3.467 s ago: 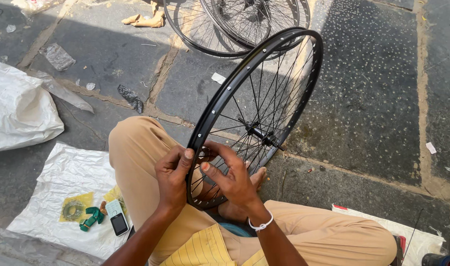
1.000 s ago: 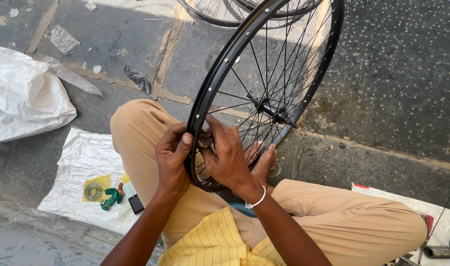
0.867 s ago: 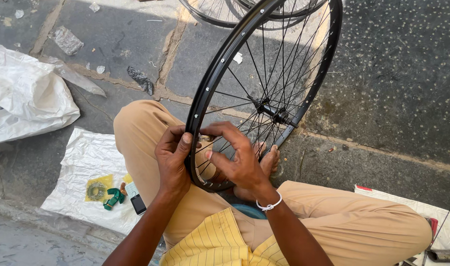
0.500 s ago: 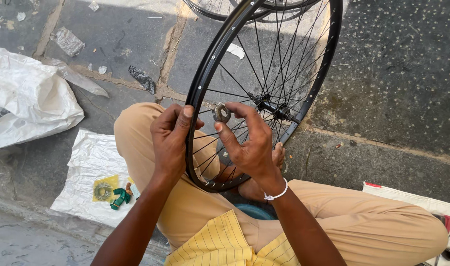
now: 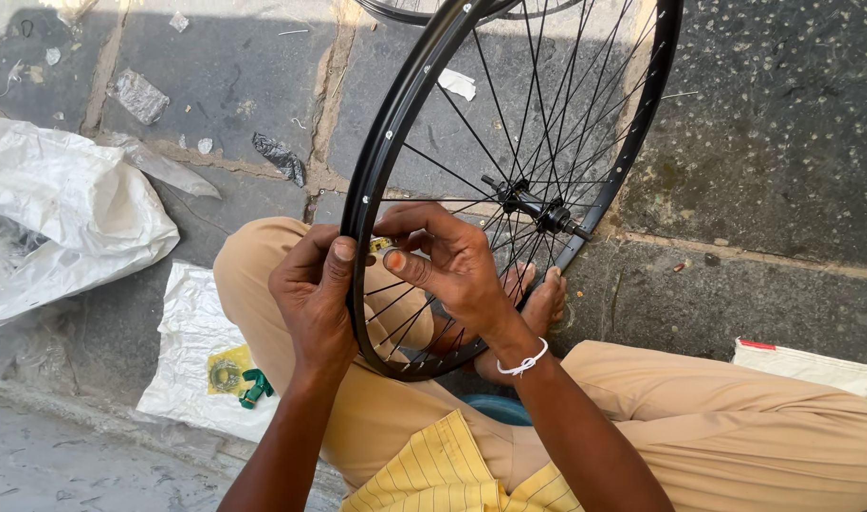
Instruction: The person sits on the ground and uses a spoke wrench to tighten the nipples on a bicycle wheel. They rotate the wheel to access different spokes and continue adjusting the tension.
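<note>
A black bicycle wheel rim (image 5: 395, 133) with thin spokes and a hub (image 5: 538, 210) stands upright between my knees. My left hand (image 5: 315, 299) grips the rim's left side from outside, thumb on the rim. Inside the rim, my right hand (image 5: 447, 265) pinches a small brass-coloured part (image 5: 381, 245) against the rim's inner edge, where a spoke meets it. A white band sits on my right wrist. My bare feet (image 5: 538, 299) rest under the wheel's lower part.
A white sheet (image 5: 191, 346) on the ground at my left carries a green tool (image 5: 255, 389) and a yellow packet (image 5: 227, 372). A crumpled white plastic bag (image 5: 63, 223) lies further left. Another wheel shows at the top edge. Stone paving with litter surrounds me.
The wheel has turned and shifted up in view. My right hand moved from the lower rim up to a higher spot on the rim's inner edge; my left hand stays on the rim.
</note>
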